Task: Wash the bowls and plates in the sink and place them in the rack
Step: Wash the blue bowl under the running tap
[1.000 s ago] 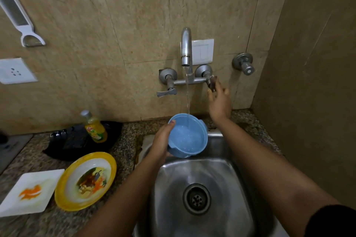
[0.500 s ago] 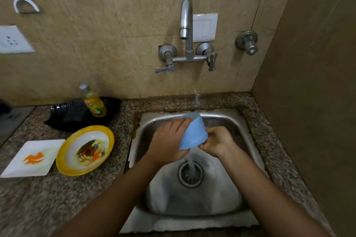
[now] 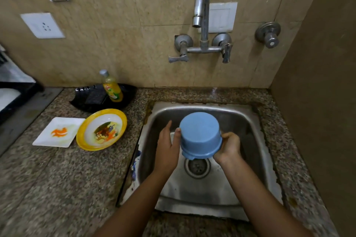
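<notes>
A blue bowl (image 3: pixel 200 135) is held upside down over the steel sink (image 3: pixel 246 121), just above the drain (image 3: pixel 197 166). My right hand (image 3: pixel 228 147) grips its rim on the right side. My left hand (image 3: pixel 168 147) lies flat against the bowl's left side, fingers extended. On the counter to the left sit a dirty yellow-rimmed bowl (image 3: pixel 101 129) and a white square plate (image 3: pixel 58 132) with orange smears. No water runs from the tap (image 3: pixel 201 5).
A yellow dish soap bottle (image 3: pixel 112 87) stands in a black tray (image 3: pixel 102 98) by the wall. A dark rack edge (image 3: pixel 11 90) shows at far left. Speckled granite counter (image 3: pixel 63 184) surrounds the sink; a side wall (image 3: pixel 317 82) closes the right.
The tap was shut off and my right hand came down to the bowl. The bowl was tipped, poured out, and now sits fully upside down between both hands.
</notes>
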